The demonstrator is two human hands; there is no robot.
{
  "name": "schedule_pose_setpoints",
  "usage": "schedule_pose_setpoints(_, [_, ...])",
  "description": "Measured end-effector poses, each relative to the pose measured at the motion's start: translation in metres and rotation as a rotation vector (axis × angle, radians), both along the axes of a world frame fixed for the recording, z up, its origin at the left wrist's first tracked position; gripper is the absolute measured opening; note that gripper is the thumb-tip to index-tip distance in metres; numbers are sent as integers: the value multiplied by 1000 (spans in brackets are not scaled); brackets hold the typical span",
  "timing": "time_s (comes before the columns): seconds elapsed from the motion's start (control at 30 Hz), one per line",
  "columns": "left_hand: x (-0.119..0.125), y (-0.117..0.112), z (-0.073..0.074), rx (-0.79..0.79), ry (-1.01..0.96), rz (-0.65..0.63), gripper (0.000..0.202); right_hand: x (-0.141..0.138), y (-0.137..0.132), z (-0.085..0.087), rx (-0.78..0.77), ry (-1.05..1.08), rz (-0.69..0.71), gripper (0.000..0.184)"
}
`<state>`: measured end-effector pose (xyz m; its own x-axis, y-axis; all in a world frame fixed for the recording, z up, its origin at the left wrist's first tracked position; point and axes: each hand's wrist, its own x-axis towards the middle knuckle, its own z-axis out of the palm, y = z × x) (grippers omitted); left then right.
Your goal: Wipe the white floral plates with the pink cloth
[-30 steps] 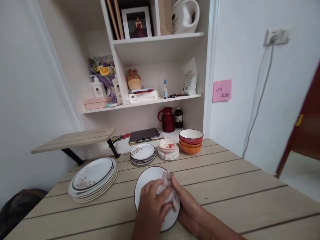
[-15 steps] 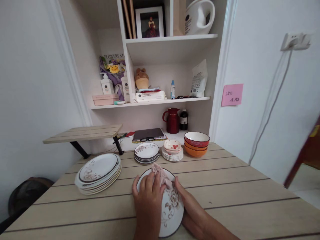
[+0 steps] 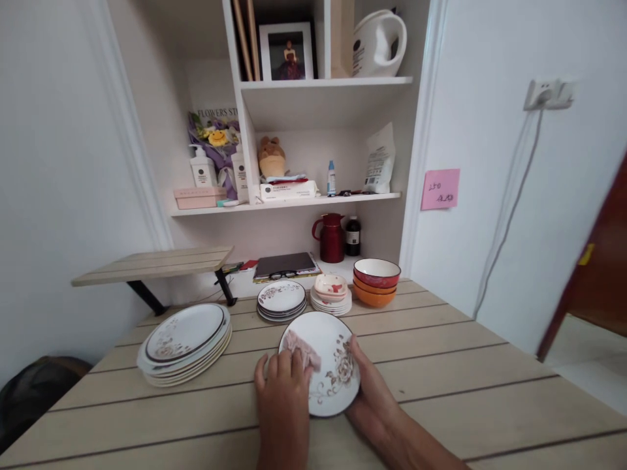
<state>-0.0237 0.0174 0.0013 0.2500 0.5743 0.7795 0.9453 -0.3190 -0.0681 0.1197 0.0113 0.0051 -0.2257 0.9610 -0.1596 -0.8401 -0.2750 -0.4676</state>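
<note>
Your right hand is clamped on the right edge of the round flowered plate, which lies between your two hands. Your left hand, at the plate's left, holds the pink cloth against its face; saucers stand beyond the plate.

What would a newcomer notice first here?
Probably the flowered plate, front and centre, held by the right hand while the left hand holds a pink cloth to it. Next, perhaps the red-topped stack of bowls beyond, to the right, then the pink note on the wall.
</note>
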Motion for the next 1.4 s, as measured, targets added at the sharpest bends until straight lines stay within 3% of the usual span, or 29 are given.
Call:
schedule_pose_setpoints(0.27, [16,-8,-11,-106,-22,-303,31,14,9,5,-16,-35,-170,53])
schedule_pose_setpoints(0.57, [19,-11,-3,-31,-14,-553,35,2,-8,9,-46,-39,34,46])
schedule_pose_setpoints(0.67, [18,-9,1,25,-38,-487,37,-5,-13,9,-66,-8,53,41])
schedule_pose_setpoints(0.87, [6,0,10,54,-90,-132,31,-16,-19,7,50,-55,130,54])
schedule_pose_setpoints(1.07, [-4,1,13,63,-80,-3,28,-15,-14,4,13,-26,78,53])
schedule_pose_setpoints(1.23, [-7,0,10,36,-50,-5,26,-5,-5,6,-3,-30,-49,53])
schedule_pose_setpoints(1.4, [5,-7,-2,29,5,-167,26,9,1,6,-9,-32,-150,53])
